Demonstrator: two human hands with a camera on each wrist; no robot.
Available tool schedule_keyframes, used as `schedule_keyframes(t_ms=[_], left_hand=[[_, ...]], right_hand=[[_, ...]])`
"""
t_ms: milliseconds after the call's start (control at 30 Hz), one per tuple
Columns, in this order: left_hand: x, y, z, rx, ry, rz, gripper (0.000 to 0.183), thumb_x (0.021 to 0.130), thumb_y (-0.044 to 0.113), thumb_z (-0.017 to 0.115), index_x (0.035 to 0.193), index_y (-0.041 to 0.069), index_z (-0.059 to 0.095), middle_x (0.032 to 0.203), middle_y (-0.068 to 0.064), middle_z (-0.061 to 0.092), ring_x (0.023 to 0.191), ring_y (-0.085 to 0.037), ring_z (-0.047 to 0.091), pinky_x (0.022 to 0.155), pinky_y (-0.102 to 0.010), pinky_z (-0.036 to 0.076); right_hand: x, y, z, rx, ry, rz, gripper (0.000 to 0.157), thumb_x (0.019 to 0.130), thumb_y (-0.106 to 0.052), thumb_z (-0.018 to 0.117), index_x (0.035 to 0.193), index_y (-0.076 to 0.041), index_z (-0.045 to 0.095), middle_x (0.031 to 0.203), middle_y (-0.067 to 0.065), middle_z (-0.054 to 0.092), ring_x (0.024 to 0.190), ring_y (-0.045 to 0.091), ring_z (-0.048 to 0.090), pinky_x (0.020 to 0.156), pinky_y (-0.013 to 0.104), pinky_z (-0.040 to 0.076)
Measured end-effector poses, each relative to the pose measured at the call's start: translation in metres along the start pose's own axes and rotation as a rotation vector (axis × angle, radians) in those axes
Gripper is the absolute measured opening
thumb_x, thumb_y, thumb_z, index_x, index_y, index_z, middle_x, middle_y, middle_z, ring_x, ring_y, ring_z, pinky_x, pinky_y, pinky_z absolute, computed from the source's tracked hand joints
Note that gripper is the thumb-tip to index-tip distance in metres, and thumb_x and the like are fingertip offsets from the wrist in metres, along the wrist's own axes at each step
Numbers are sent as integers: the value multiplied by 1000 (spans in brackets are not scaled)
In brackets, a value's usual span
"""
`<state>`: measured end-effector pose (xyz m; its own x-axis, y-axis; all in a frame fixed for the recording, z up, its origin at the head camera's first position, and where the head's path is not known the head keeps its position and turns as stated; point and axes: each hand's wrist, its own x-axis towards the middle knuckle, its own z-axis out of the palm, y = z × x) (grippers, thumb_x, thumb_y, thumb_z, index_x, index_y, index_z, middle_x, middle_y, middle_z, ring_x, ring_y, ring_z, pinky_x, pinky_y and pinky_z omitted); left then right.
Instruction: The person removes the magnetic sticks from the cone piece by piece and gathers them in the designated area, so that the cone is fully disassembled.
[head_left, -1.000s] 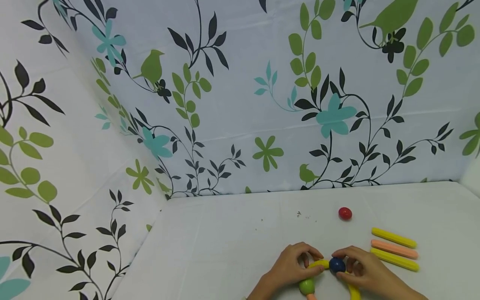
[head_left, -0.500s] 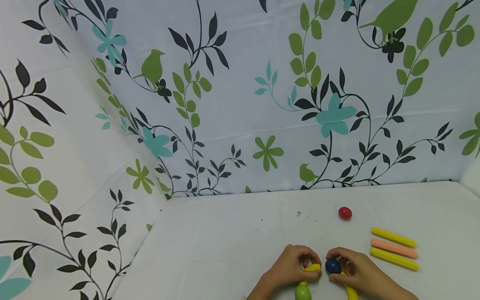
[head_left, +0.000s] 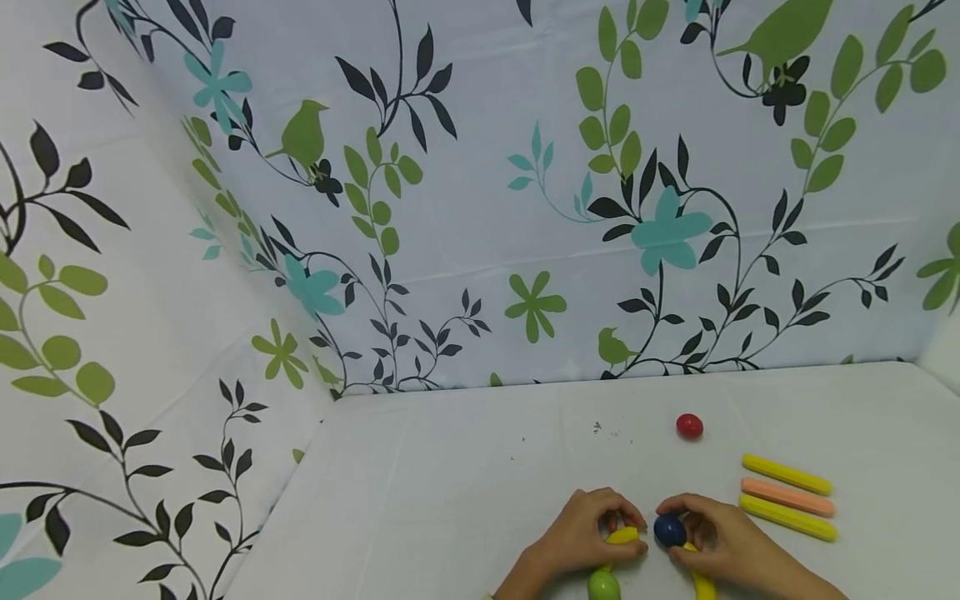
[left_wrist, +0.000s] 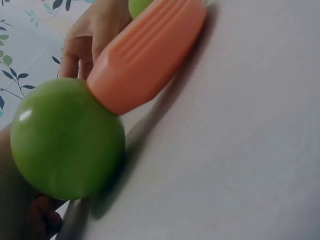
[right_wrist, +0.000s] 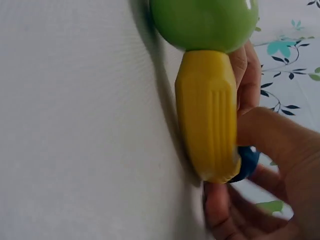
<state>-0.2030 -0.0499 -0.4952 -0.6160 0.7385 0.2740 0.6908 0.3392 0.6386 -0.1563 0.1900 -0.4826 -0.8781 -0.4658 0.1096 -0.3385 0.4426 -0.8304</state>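
Observation:
My left hand (head_left: 588, 533) pinches a short curved yellow stick (head_left: 621, 536) between thumb and fingers. A green ball (head_left: 603, 585) sits at the stick's near end. My right hand (head_left: 723, 537) grips a shiny dark blue ball (head_left: 670, 530), and a yellow stick (head_left: 703, 586) runs down from beneath that hand. A small gap parts the left hand's stick from the blue ball. In the left wrist view, an orange stick (left_wrist: 150, 57) joins a large green ball (left_wrist: 67, 137). The right wrist view shows a ridged yellow stick (right_wrist: 210, 115) against a green ball (right_wrist: 205, 22).
A red ball (head_left: 689, 427) lies farther back on the white table (head_left: 420, 483). To the right of my hands, two yellow sticks and an orange stick (head_left: 787, 497) lie side by side. A leaf-patterned cloth (head_left: 465, 208) hangs behind the table.
One second ago the left hand's yellow stick touched the blue ball; now they are apart. That stick has turned and its green ball has shifted toward me. Both hands have moved slightly.

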Motion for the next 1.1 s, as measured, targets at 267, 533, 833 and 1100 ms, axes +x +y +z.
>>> schedule_keyframes(t_ms=[267, 533, 833, 1100], left_hand=[[0, 2, -1, -56, -21, -70, 36, 86, 28, 75, 120, 22, 65, 105, 10, 66, 82, 9, 49, 73, -12, 39], [1, 2, 0, -16, -31, -50, 36, 86, 30, 76, 121, 25, 67, 108, 16, 68, 86, 11, 50, 76, -13, 38], [3, 2, -1, -51, -39, -58, 32, 87, 26, 76, 117, 19, 69, 103, 11, 70, 83, 11, 52, 77, -11, 42], [1, 0, 1, -94, 10, -42, 33, 84, 22, 79, 115, 17, 71, 96, 6, 67, 79, 10, 49, 72, -11, 44]], right_hand=[[-3, -4, -4, -3, -12, 80, 33, 82, -19, 79, 99, -4, 55, 76, -2, 55, 62, 2, 47, 54, 20, 42], [1, -3, 10, 43, 13, 34, 19, 85, -19, 75, 91, -8, 62, 69, -11, 51, 59, 1, 46, 51, 22, 40], [0, 0, 11, 40, 15, 31, 9, 87, -15, 72, 91, -8, 69, 74, -9, 50, 63, 2, 45, 53, 22, 39], [1, 0, 11, 38, 36, 15, 18, 87, -18, 73, 98, -7, 65, 75, -10, 51, 62, 2, 46, 52, 22, 39]])
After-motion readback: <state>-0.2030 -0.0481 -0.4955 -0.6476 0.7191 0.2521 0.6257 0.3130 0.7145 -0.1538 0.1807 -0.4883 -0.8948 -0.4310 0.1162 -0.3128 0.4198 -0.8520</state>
